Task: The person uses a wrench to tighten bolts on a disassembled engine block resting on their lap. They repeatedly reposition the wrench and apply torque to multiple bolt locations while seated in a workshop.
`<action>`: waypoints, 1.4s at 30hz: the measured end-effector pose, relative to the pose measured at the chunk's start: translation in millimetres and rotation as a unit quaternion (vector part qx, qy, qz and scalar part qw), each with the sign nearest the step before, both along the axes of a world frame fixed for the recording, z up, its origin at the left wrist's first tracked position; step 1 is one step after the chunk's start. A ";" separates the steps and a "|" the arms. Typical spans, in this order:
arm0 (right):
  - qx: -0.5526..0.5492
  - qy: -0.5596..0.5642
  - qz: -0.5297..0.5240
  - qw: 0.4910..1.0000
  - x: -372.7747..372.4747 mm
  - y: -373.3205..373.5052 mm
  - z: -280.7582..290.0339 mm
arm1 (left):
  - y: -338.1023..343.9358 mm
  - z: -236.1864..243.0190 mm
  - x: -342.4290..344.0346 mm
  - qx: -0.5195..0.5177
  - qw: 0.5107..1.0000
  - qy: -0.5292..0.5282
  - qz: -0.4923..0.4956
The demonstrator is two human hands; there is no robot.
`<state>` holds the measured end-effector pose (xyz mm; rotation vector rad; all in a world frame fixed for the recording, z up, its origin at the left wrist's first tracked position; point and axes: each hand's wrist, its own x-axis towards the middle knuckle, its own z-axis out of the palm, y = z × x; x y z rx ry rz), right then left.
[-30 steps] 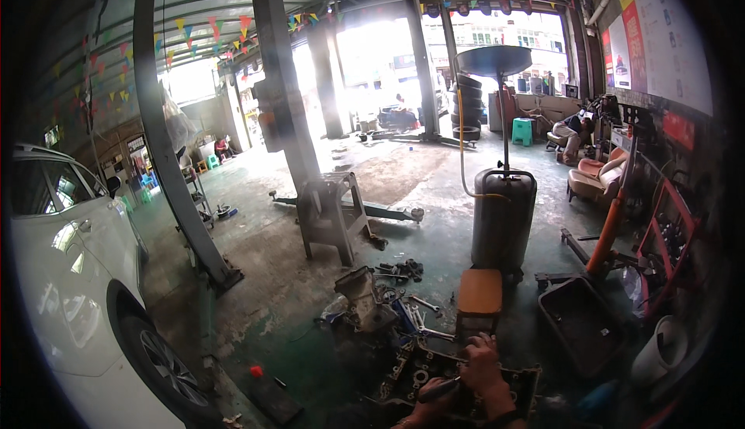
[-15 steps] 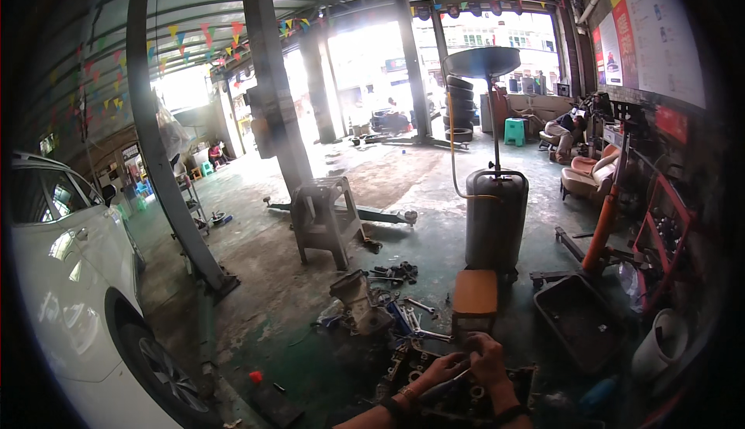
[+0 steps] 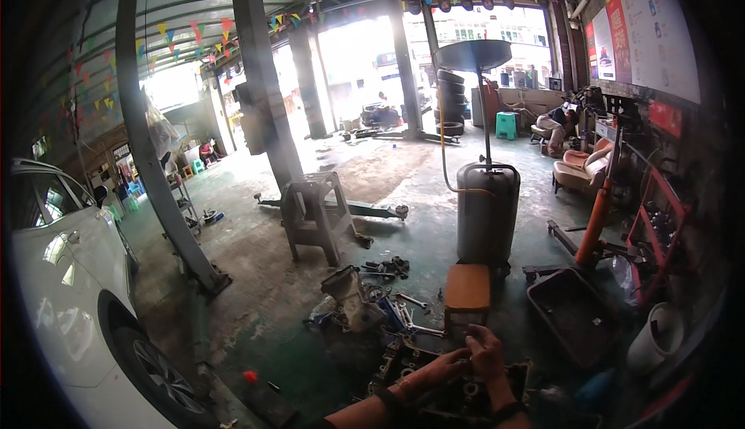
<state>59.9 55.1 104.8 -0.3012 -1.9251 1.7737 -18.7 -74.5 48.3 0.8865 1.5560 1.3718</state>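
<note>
My left hand (image 3: 448, 367) and my right hand (image 3: 486, 355) meet over a dark metal engine part (image 3: 472, 389) with round openings. The right hand's fingers are curled into a pinch. Those of my left hand point toward it and press together near its palm side. Whatever lies between the fingers is too small or hidden to name. Just beyond the hands stands a small stool (image 3: 467, 287) with an orange-brown seat. To its left several wrenches (image 3: 419, 328) lie on the floor, beside a large greyish metal casting (image 3: 355, 302).
A grey wheeled tank (image 3: 487, 211) with a funnel dish stands beyond the stool. On the right are a black tray (image 3: 570, 316), an orange jack (image 3: 596, 223) and a white bucket (image 3: 656, 337). A white car (image 3: 74, 297) fills the left. A grey step stool (image 3: 317, 215) stands by a post.
The view has shifted slightly, moving the surroundings left and up. My right hand's fingers sit a little higher, and the left hand has slid lower against it.
</note>
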 end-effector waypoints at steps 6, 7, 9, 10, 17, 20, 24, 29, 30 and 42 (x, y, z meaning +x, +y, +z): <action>0.006 -0.020 -0.013 1.000 -0.7 3.0 0.3 | 13.3 26.2 1.7 0.025 0.993 0.102 -0.058; 0.007 -0.023 -0.016 1.000 -0.7 3.5 0.6 | 14.2 27.7 0.6 0.034 0.991 0.110 -0.065; -0.032 -0.019 -0.003 0.999 -1.3 3.2 1.7 | 16.2 28.2 -2.1 -0.032 0.987 0.132 -0.086; -0.054 -0.019 0.001 0.998 -1.5 2.6 2.3 | 16.6 26.7 -2.7 -0.056 0.984 0.141 -0.093; -0.087 -0.020 0.008 0.996 -0.5 0.7 10.4 | 21.8 3.4 17.9 0.034 0.986 0.163 0.016; -0.097 -0.016 0.019 0.995 1.3 2.8 11.5 | 24.6 0.6 27.1 0.053 0.984 0.160 0.061; -0.041 -0.032 0.001 0.999 3.6 8.2 13.3 | 27.9 -2.5 40.3 0.048 0.963 0.194 0.179; 0.140 -0.120 -0.069 0.980 22.5 20.3 23.3 | 49.6 -8.8 49.4 0.100 0.894 0.249 0.360; 0.186 -0.138 -0.073 0.970 28.2 22.4 26.2 | 54.5 -8.9 52.4 0.101 0.870 0.293 0.384; 0.352 -0.438 0.108 0.820 70.2 43.2 60.1 | 76.1 -10.5 55.8 0.035 0.873 0.259 0.412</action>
